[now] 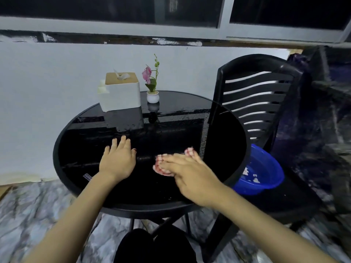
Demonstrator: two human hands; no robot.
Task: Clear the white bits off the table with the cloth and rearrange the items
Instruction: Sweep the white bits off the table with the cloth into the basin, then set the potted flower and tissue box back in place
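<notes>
We see a pale wall (pixel 47 88) with a dark stripe under windows (pixel 133 10) black with night. Grey marbled floor (pixel 38 205). A black slatted chair (pixel 256 103) stands at right; dark cloth is heaped beyond it. The light is dim and bluish.
</notes>
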